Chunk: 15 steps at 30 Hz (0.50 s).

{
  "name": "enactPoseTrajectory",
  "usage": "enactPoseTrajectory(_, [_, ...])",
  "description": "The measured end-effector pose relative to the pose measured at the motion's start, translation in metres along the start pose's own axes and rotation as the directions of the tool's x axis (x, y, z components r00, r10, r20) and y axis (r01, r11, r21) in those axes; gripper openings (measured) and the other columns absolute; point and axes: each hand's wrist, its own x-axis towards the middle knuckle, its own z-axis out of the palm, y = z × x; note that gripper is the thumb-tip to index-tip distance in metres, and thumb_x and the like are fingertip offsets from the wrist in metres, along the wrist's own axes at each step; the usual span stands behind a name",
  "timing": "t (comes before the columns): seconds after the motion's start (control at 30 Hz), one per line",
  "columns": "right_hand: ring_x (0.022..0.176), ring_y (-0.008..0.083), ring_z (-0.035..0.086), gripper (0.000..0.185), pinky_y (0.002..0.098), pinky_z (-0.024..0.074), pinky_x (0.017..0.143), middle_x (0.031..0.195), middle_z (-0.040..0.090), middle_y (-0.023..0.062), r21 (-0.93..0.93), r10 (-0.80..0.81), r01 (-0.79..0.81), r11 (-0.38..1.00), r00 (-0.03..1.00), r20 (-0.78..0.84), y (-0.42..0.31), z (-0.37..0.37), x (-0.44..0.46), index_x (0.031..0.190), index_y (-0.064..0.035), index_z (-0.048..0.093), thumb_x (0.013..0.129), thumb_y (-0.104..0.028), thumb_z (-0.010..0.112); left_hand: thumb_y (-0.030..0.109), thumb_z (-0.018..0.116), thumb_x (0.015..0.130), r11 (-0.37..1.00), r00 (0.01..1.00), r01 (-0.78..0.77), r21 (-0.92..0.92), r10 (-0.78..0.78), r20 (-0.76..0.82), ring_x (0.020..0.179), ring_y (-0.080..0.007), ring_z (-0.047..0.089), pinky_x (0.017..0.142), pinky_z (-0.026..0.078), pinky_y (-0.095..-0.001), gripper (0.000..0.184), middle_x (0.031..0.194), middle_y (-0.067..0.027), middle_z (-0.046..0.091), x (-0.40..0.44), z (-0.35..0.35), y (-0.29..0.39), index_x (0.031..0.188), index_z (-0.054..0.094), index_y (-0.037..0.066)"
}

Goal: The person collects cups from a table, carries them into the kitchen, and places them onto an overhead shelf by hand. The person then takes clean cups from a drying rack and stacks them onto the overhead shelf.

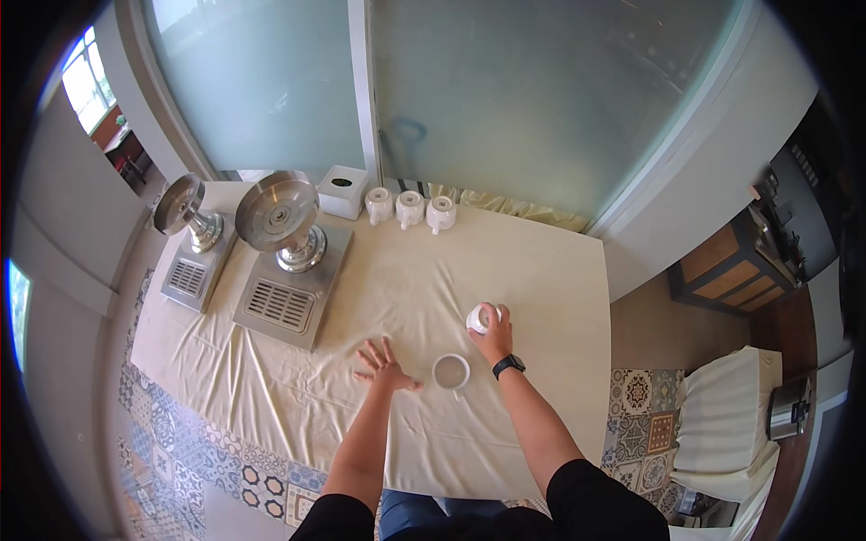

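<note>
My right hand (493, 335), with a dark watch on its wrist, is closed around a white mug (478, 318) that looks upside down on the right of the table. Whether this mug touches the cloth I cannot tell. My left hand (381, 365) lies on the tablecloth, fingers spread, holding nothing. Between my hands stands another white mug (450, 371), mouth up, its handle toward me. Along the back edge, three white mugs (409, 208) sit upside down in a row.
Two metal dispenser stands (289, 261) with round bowls and slotted drip trays occupy the left of the table. A white tissue box (343, 191) is beside the mug row. The cream tablecloth (532, 415) is wrinkled near me. Frosted glass panels (541, 99) rise behind the table.
</note>
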Motion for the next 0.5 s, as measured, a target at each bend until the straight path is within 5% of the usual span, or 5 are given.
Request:
enactPoseTrajectory(0.17, [0.101, 0.0318, 0.054, 0.065, 0.0419, 0.0499, 0.079, 0.124, 0.043, 0.0164, 0.31, 0.119, -0.075, 0.948, 0.985, -0.124, 0.018, -0.014, -0.02, 0.125, -0.0177, 0.042, 0.071, -0.02, 0.077, 0.052, 0.081, 0.056, 0.975, 0.956, -0.207, -0.084, 0.183, -0.229, 0.139, -0.0369, -0.021, 0.101, -0.002, -0.0713, 0.132, 0.152, -0.0158, -0.02, -0.002, 0.032, -0.025, 0.148, -0.008, 0.019])
enactPoseTrajectory(0.27, [0.097, 0.0265, 0.055, 0.068, 0.0403, 0.0514, 0.071, 0.118, 0.046, 0.015, 0.819, 0.412, -0.414, 0.398, 0.878, 0.244, -0.003, -0.049, -0.042, 0.13, -0.0174, 0.034, 0.076, -0.021, 0.075, 0.049, 0.077, 0.065, 0.936, 0.927, -0.295, -0.191, 0.232, -0.294, 0.141, -0.0354, -0.006, 0.106, 0.004, -0.0651, 0.113, 0.154, -0.0172, -0.001, -0.019, 0.06, -0.039, 0.148, 0.008, 0.016])
enactPoseTrajectory(0.4, [0.093, 0.0241, 0.058, 0.049, 0.0438, 0.0508, 0.073, 0.11, 0.055, 0.0057, 0.881, 0.28, -0.445, -0.164, 0.835, 0.474, -0.013, -0.07, -0.082, 0.126, -0.0157, 0.038, 0.088, -0.037, 0.061, 0.039, 0.073, 0.075, 0.664, 0.809, -0.576, -0.478, 0.377, -0.451, 0.137, -0.0351, 0.025, 0.11, 0.022, -0.0495, 0.087, 0.145, -0.0206, 0.03, -0.035, 0.081, -0.036, 0.142, 0.028, 0.007])
enactPoseTrajectory(0.43, [0.097, 0.0235, 0.057, 0.045, 0.0434, 0.0511, 0.075, 0.111, 0.056, 0.0038, 0.83, 0.279, -0.504, -0.238, 0.783, 0.555, -0.014, -0.068, -0.091, 0.122, -0.0162, 0.046, 0.091, -0.048, 0.052, 0.031, 0.075, 0.075, 0.585, 0.738, -0.663, -0.467, 0.407, -0.537, 0.128, -0.0358, 0.04, 0.106, 0.033, -0.0395, 0.08, 0.135, -0.0216, 0.043, -0.055, 0.072, -0.023, 0.137, 0.034, 0.002])
enactPoseTrajectory(0.5, [0.1, 0.0236, 0.057, 0.044, 0.0437, 0.051, 0.077, 0.113, 0.057, 0.0047, 0.775, 0.172, -0.552, -0.309, 0.768, 0.616, -0.015, -0.065, -0.107, 0.12, -0.0161, 0.05, 0.091, -0.049, 0.05, 0.028, 0.077, 0.072, 0.408, 0.597, -0.802, -0.436, 0.56, -0.575, 0.127, -0.0359, 0.04, 0.105, 0.035, -0.0399, 0.082, 0.136, -0.022, 0.043, -0.068, 0.066, -0.003, 0.137, 0.034, 0.001])
